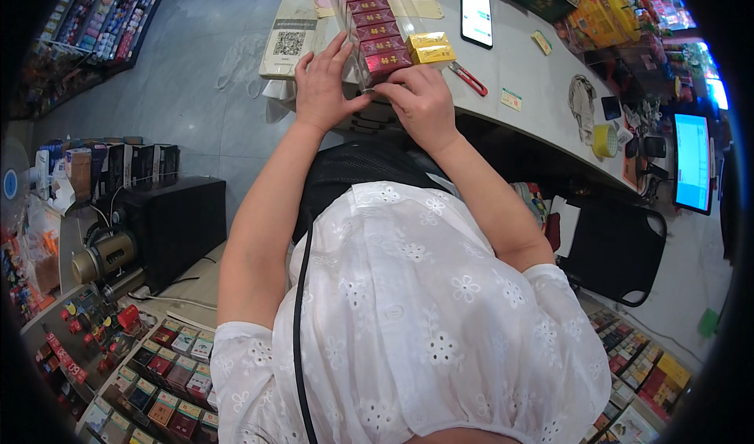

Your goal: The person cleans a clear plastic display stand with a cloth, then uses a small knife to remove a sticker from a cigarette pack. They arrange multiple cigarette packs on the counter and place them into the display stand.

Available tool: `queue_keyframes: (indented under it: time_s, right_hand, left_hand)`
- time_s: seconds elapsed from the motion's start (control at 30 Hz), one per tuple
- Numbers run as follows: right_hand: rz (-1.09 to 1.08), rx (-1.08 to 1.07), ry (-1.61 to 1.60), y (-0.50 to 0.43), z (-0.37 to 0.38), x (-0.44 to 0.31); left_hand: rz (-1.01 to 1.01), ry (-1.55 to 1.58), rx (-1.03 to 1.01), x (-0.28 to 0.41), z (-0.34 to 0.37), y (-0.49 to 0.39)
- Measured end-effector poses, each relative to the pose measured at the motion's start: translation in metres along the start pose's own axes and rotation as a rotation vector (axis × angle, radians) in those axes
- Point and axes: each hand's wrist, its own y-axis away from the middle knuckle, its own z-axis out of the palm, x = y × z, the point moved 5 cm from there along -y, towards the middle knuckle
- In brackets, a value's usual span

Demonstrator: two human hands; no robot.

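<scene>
A long row of dark red cigarette packs point(382, 44) lies in a clear plastic tray point(363, 72) that runs away from me over the white counter. My left hand point(327, 84) rests along the tray's left side, its fingers spread and its thumb towards the near end. At that near end the thumb and forefinger of my right hand point(419, 99) pinch the tray's front edge, by the nearest red pack. Two yellow packs point(432, 49) lie side by side just right of the row, close above my right hand. A red box cutter point(469, 79) is to their right.
Farther right on the counter point(518, 67) are a smartphone point(476, 17), a price tag point(511, 99), a roll of yellow tape point(605, 140) and a monitor point(691, 162). A card with a printed code point(289, 43) is left of the tray. A black chair point(612, 249) stands at right.
</scene>
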Motion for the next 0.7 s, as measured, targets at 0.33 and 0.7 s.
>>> queue_keyframes:
  time_s: [0.33,0.7]
  right_hand:
    - [0.011,0.037,0.030,0.014,0.005,0.007]
    - [0.081,-0.065,0.048,0.030,0.011,0.002]
  left_hand:
    - [-0.009,0.002,-0.003,0.000,0.000,0.001]
    - [-0.014,-0.007,0.004,0.000,0.001,0.000]
